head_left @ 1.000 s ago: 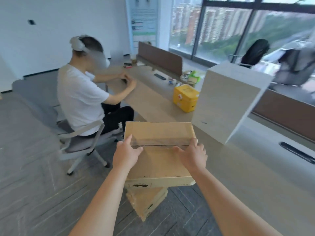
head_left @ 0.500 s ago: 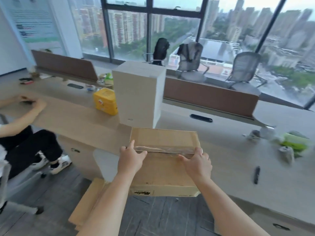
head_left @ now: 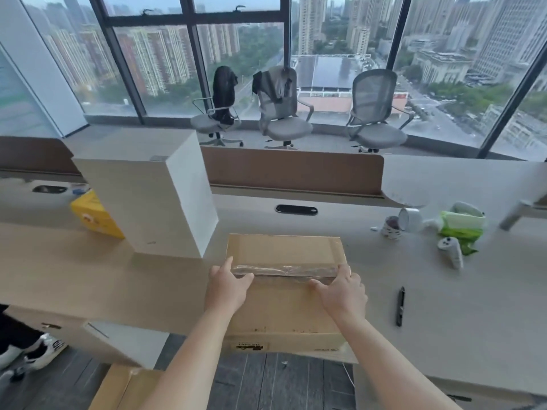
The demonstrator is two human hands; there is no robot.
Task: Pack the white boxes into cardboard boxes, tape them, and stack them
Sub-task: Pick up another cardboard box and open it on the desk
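A count, kind by kind.
Two cardboard boxes: the taped box at the desk's near edge, the floor box below that edge. One tall white box, one yellow box, one black pen, one green packet, two black cable slots, three office chairs, and two hands: left hand, right hand.

White block stands left of cardboard box; rightward, open desk to pen.
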